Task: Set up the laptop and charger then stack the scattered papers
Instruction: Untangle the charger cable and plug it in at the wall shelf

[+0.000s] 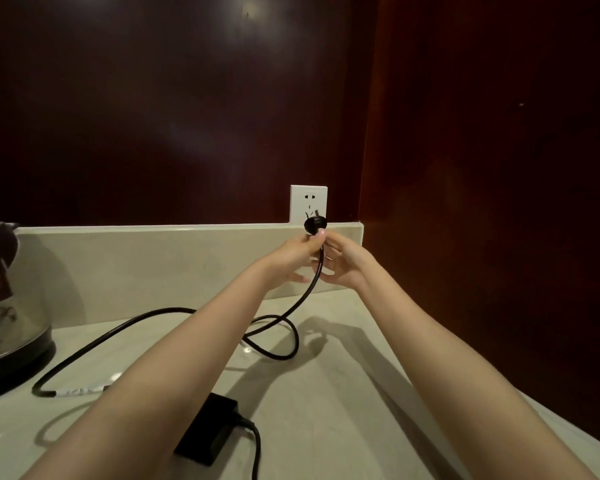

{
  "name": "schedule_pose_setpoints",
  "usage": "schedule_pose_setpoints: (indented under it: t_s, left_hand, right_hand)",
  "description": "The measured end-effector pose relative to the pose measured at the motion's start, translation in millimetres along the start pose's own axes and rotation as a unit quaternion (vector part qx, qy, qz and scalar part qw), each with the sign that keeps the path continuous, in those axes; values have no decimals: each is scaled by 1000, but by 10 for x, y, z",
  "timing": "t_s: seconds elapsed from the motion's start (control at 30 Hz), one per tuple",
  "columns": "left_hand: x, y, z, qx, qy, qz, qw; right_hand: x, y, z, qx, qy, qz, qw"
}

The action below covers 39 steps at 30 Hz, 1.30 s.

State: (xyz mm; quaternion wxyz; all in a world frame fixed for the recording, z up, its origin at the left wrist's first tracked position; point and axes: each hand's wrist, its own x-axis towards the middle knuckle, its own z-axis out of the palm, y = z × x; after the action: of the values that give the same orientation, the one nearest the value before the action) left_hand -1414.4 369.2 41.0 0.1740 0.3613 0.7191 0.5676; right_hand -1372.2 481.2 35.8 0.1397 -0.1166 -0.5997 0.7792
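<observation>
Field: Left hand [302, 252] pinches the cord [281, 317] just below the plug [315, 224], fingers curled, thumbnail up against the plug's underside. Right hand [340, 265] is cupped close on the other side of the cord, thumb reaching toward the plug. Whether it grips or only touches, I cannot tell.

Desk: Where is the plug?

Field: Raised at the socket [309, 204], a white plate on the dark wood wall [153, 116] just above the upstand [153, 265]. It is tilted, with its prongs showing at the lower slots and not pushed home.

Desk: Any containers?

Field: One. A kettle [11, 323] with a clear body and a dark base stands at the far left of the counter [326, 410], partly cut by the edge. Reflections cover the body; what it holds cannot be read.

Desk: And the rest of the charger?

Field: The cord drops from the left hand, makes one loop on the counter between the forearms, then arcs left toward the kettle. It doubles back as a white-wrapped stretch that runs under the left forearm. The black brick [210, 434] lies flat on the counter near the bottom, partly under that forearm, well apart from the kettle. A second lead [255, 452] leaves the brick's right end and runs off the bottom edge.

Desk: The count?

Field: Two hands, one plug, one socket, one brick, one kettle, two black cables.
</observation>
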Motion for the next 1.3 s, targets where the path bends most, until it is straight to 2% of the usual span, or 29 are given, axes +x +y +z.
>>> schedule_pose_setpoints:
  t_s: [0.17, 0.37, 0.6, 1.03, 1.3]
  left_hand:
    - [28, -106, 65, 30, -41, -74, 996]
    - [151, -228, -92, 81, 11, -24, 996]
    - [215, -286, -376, 83, 40, -46, 995]
    - [348, -253, -369, 67, 27, -24, 997]
    - [375, -184, -399, 41, 33, -14, 999]
  right_hand:
    - [331, -71, -66, -53, 47, 2, 997]
    - [696, -249, -60, -108, 104, -21, 988]
    - [966, -293, -12, -167, 177, -49, 969]
    - [1082, -441, -86, -194, 199, -55, 959]
    - [1089, -611, -14, -254, 199, -70, 944]
